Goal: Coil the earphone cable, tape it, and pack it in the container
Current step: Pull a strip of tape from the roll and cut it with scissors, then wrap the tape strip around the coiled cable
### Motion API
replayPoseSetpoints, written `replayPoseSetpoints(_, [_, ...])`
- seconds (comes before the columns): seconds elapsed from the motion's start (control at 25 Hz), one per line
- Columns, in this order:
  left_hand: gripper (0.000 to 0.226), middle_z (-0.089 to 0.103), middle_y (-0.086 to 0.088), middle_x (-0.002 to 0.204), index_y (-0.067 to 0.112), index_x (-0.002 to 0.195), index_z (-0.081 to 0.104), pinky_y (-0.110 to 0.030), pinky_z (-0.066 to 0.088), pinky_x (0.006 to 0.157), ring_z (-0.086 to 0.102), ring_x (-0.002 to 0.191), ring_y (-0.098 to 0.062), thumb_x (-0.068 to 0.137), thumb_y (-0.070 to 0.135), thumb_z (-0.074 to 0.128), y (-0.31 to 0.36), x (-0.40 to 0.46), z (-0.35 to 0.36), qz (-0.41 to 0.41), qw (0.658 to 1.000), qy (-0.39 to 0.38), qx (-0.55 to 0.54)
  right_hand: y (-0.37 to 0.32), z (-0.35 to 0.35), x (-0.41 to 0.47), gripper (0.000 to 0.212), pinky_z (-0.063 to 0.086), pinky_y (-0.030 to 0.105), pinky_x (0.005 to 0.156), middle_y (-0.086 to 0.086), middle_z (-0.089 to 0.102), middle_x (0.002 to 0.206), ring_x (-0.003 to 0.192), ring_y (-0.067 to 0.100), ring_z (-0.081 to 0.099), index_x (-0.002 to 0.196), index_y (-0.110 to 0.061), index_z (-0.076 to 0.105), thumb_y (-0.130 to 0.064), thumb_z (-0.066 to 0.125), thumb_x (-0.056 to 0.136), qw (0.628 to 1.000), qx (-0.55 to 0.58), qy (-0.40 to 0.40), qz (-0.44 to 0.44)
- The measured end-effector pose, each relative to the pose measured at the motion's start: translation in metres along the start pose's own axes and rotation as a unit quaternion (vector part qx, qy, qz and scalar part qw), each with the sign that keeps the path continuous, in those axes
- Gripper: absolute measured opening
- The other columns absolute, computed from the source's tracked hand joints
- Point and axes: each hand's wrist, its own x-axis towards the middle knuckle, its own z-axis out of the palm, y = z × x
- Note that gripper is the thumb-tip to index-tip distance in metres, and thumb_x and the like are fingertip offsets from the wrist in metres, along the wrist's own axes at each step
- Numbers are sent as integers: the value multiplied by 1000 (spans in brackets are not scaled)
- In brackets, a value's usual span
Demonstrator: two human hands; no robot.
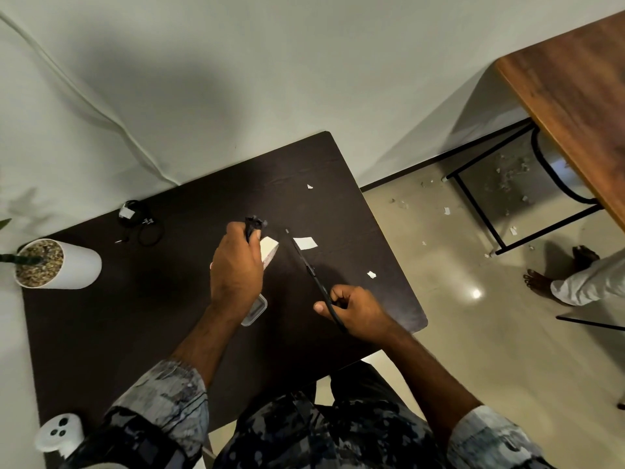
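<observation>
My left hand (236, 265) is closed around a coiled black earphone cable (254, 224), whose top sticks out above my fingers. A white roll of tape (269, 250) lies right beside that hand, partly hidden by it. Black scissors (309, 269) are gripped in my right hand (355, 313), blades together and pointing up-left toward a cut white tape piece (305, 243) on the table. A clear plastic container (255, 311) peeks out from under my left wrist. Another black earphone cable (140, 220) with a white tag lies at the table's far left.
The dark table (135, 316) also carries a white planter (57, 264) at the left, a white controller (59, 434) at the near left corner, and small tape scraps (371, 274). A wooden table (575, 89) and a person's bare feet (541, 282) are to the right.
</observation>
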Motion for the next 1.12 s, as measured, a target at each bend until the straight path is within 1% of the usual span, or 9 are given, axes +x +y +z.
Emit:
replayPoseSetpoints(0.12, [25,61,0,99,14,119,52,-35,47,70,60,88,-16,108,35,44,-1,2,-1,-53,998,-16,-31,10,-3,2,76,53,41,62,-3,58,63,60,12,56,82,-13,62,-88,65,70,998,-26,-1,51])
replayPoseSetpoints(0.24, [27,59,0,99,15,121,51,-43,54,74,60,90,-19,108,37,43,-3,3,1,-53,997,-54,1,13,-6,5,66,53,36,65,-2,65,71,68,15,64,84,-20,63,-86,60,77,984,-142,4,107])
replayPoseSetpoints(0.36, [25,62,1,92,17,114,50,-42,52,71,62,85,-23,108,39,40,-6,3,6,-55,995,-73,27,11,-5,12,66,55,37,70,-2,66,79,76,18,66,87,-23,59,-88,54,80,961,-232,21,150])
replayPoseSetpoints(0.56, [16,73,8,89,27,103,46,-37,52,59,65,70,-14,108,39,36,-11,0,10,-32,995,-89,13,8,2,22,64,60,42,82,3,70,101,92,24,70,109,-22,60,-81,50,89,920,-337,48,195])
replayPoseSetpoints(0.64, [19,70,6,82,24,101,47,-41,54,61,64,69,-15,109,38,35,-10,0,8,-32,995,-92,8,9,4,25,58,59,41,84,5,72,109,100,26,71,117,-19,61,-72,55,93,910,-357,47,208])
replayPoseSetpoints(0.72, [23,66,1,79,21,102,49,-47,57,66,65,73,-21,109,38,35,-11,2,6,-36,995,-90,6,9,7,28,53,56,40,86,8,72,118,108,28,70,123,-17,61,-62,58,97,899,-381,46,213])
replayPoseSetpoints(0.88, [27,63,-1,82,19,99,53,-47,56,67,63,76,-22,109,39,37,-15,4,7,-52,993,-102,-29,14,11,34,54,55,43,91,13,68,128,119,31,65,131,-12,61,-54,62,98,885,-402,44,231])
replayPoseSetpoints(1.0, [30,62,0,83,18,97,58,-37,49,64,61,78,-19,110,37,38,-19,6,8,-73,988,-116,-68,16,11,39,61,55,43,93,18,59,138,130,35,55,140,-7,57,-52,63,99,875,-412,30,252])
replayPoseSetpoints(1.12, [30,66,0,92,18,98,62,-28,47,70,59,80,-9,110,32,40,-17,9,8,-106,978,-130,-121,15,12,44,64,54,44,96,20,50,143,136,37,45,145,-2,50,-45,64,100,867,-416,32,274])
